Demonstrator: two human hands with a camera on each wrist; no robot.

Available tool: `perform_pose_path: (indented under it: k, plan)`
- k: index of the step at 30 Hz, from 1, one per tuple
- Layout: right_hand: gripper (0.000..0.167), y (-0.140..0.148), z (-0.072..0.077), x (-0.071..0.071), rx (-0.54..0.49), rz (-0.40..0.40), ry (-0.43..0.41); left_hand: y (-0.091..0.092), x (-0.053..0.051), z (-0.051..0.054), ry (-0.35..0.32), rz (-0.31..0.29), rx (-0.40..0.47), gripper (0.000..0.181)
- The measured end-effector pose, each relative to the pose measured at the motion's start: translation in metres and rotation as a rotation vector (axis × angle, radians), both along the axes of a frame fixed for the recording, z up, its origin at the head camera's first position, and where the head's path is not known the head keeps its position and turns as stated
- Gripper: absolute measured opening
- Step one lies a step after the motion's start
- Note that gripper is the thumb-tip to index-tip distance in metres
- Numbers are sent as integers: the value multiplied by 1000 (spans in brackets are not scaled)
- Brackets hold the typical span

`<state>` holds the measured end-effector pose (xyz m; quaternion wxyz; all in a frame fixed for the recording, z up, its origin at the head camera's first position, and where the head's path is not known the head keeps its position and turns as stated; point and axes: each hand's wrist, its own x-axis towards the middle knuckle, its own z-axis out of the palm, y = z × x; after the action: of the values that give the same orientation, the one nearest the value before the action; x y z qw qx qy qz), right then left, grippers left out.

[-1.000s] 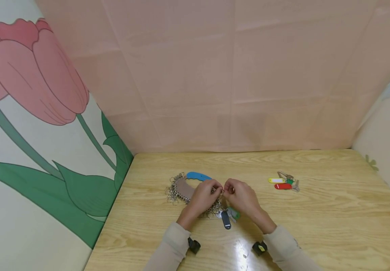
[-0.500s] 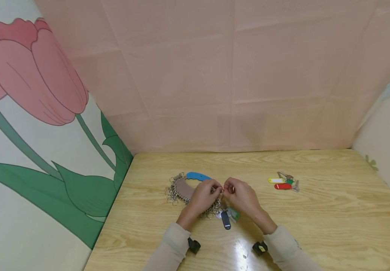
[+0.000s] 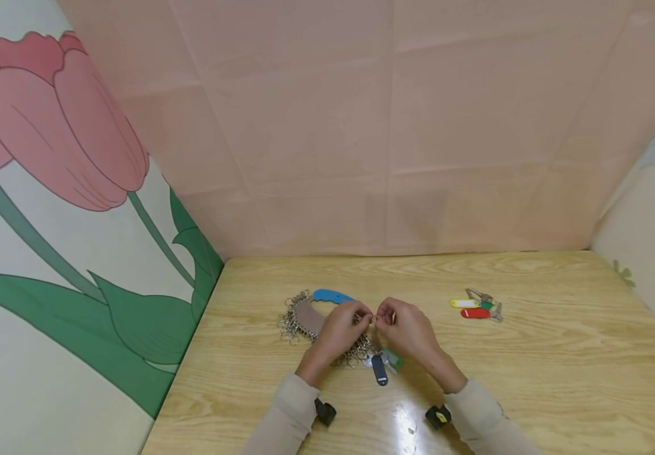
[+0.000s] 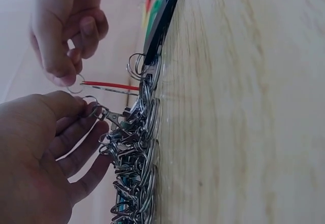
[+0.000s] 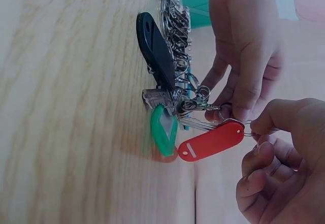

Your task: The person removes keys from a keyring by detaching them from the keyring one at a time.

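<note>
In the head view my left hand (image 3: 338, 332) and right hand (image 3: 409, 328) meet above a brown curved band (image 3: 307, 316) fringed with metal clasps and rings. The left thumb and fingers pinch a small ring on a metal clasp (image 4: 112, 116). My right hand pinches a key ring (image 5: 248, 128), from which a red key tag (image 5: 213, 141) and a silver key (image 5: 198, 124) hang. The two rings are close together; whether they are linked cannot be told. Beneath the hands are a black key tag (image 3: 380, 370) and a green key tag (image 5: 163, 130).
A blue curved piece (image 3: 333, 296) shows beyond the left hand, at the brown band. Farther right on the wooden table (image 3: 560, 360) lie a yellow key tag (image 3: 464, 303), another red key tag (image 3: 475, 313), something green and several keys. A pink wall covering (image 3: 390, 189) stands behind.
Both hands stay over the same spot and keep their pinch. The right hand and wrist shift very slightly to the right; the tags on the table lie as before.
</note>
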<state>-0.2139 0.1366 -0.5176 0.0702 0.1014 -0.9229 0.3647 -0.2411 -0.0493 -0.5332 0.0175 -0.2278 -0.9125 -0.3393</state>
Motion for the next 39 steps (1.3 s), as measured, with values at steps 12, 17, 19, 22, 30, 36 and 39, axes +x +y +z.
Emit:
perform_pose_path:
  k: [12,17,19,22,30,36,39]
  plan:
    - [11,4,2,-2,16,-3,42,-2,-1,3,7,-2,-33,12]
    - [13,5,4,-2,23,-6,58,-4,-3,6,38,-2,-51,11]
    - [12,5,6,-2,21,-7,53,-5,-3,7,51,-3,-53,10]
    - [11,6,7,-2,18,0,57,-7,-3,9,62,-8,-63,10]
    - [8,12,10,-4,37,17,87,-12,-4,8,86,3,-85,8]
    - [7,14,14,-2,47,12,101,-13,-5,9,83,3,-102,7]
    - [6,16,16,-1,52,9,92,-14,-4,11,91,-3,-113,7]
